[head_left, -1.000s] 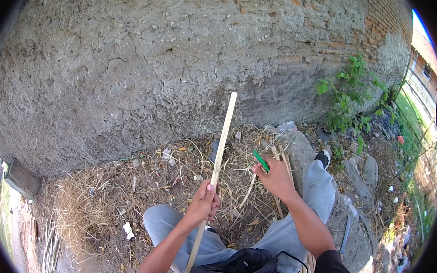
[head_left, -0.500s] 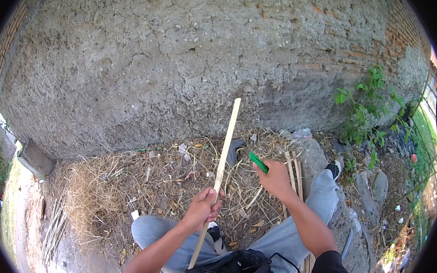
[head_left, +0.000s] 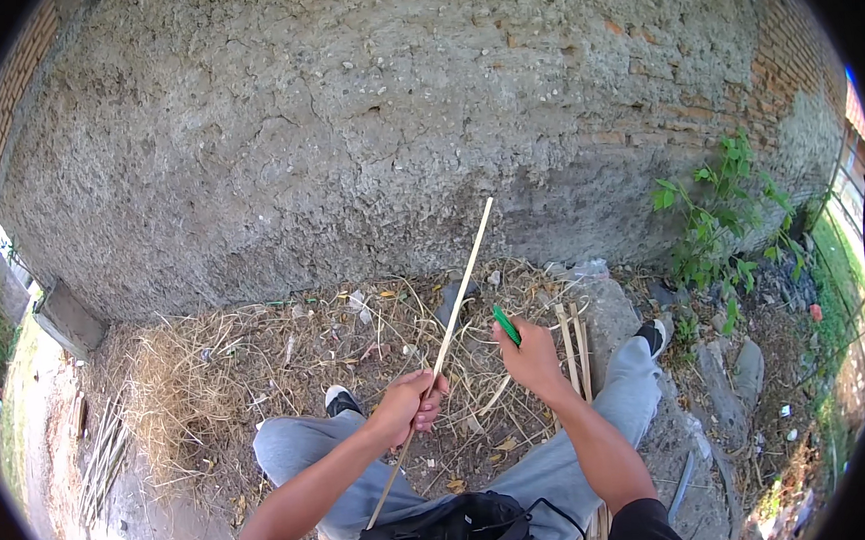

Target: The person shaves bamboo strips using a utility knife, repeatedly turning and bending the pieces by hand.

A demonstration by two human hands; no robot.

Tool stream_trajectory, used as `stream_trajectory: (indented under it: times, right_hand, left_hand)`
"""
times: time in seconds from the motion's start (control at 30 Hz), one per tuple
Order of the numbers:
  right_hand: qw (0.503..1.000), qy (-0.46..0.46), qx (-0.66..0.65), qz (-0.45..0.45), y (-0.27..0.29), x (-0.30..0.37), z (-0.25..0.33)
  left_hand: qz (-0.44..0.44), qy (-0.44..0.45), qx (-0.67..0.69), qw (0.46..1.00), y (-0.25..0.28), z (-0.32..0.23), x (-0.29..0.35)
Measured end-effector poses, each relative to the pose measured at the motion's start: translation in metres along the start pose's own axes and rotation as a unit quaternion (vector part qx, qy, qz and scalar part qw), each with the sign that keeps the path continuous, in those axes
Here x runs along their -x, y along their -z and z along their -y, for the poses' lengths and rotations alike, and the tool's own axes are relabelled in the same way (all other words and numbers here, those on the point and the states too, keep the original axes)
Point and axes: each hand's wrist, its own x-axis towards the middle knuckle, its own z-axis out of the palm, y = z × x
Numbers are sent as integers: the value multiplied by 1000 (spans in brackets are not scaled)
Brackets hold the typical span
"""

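My left hand is closed around a long, pale bamboo strip. The strip slants from my lap up and away to the right, its far end standing free in front of the wall. Its thin edge faces me. To the right of the strip, my right hand is closed on a green cutter, which points up and left, apart from the strip. Whether a blade is out cannot be made out. Beneath my arms lies an open black bag in my lap.
A rough plastered wall rises ahead. Dry shavings litter the ground. More strips lie beside my right leg, and thin sticks are piled at the left. A leafy green plant grows at the right.
The bamboo strip has turned in my left hand from its broad face to its thin edge, and its far end has shifted right. My right hand still holds the cutter, slightly further left.
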Motion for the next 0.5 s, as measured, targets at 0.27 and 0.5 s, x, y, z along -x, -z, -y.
stream_trajectory:
  times: [0.27,0.5]
  right_hand:
    - [983,8,176,53,-7,2,-18]
    - [966,30,230,110,-25,2,-4]
  left_hand:
    - [29,22,0,999,25,3,-54]
    - [36,7,30,999,23,26,-55]
